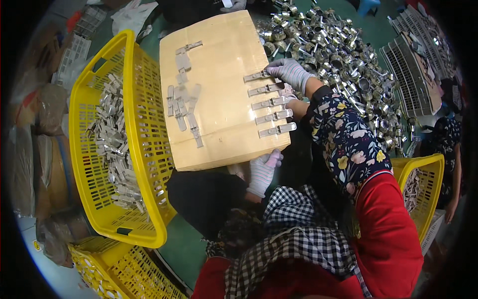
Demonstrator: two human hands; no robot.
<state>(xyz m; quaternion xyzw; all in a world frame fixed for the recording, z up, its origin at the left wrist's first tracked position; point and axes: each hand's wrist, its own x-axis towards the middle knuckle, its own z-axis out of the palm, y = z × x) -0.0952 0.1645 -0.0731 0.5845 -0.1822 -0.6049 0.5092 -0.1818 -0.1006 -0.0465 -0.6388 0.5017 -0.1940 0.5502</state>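
A thick tan board (224,65), glossy on top, lies tilted in front of me. My left hand (264,173), in a striped glove, grips its near edge, thumb showing. Several flat metal clips (271,116) sit in a row along the right edge, their ends sticking out past it. At the top of that row, my gloved right hand (290,73) pinches the outer end of one metal clip (255,76). More loose metal clips (181,109) lie scattered on the board's left part. Fingertips of both hands are partly hidden.
Left of the board stands a yellow basket (130,74) of loose metal pieces; another yellow basket (144,271) is below it. Shiny metal cups with handles (343,55) are heaped at the far right. A third yellow basket (430,174) and a crate (411,74) stand right.
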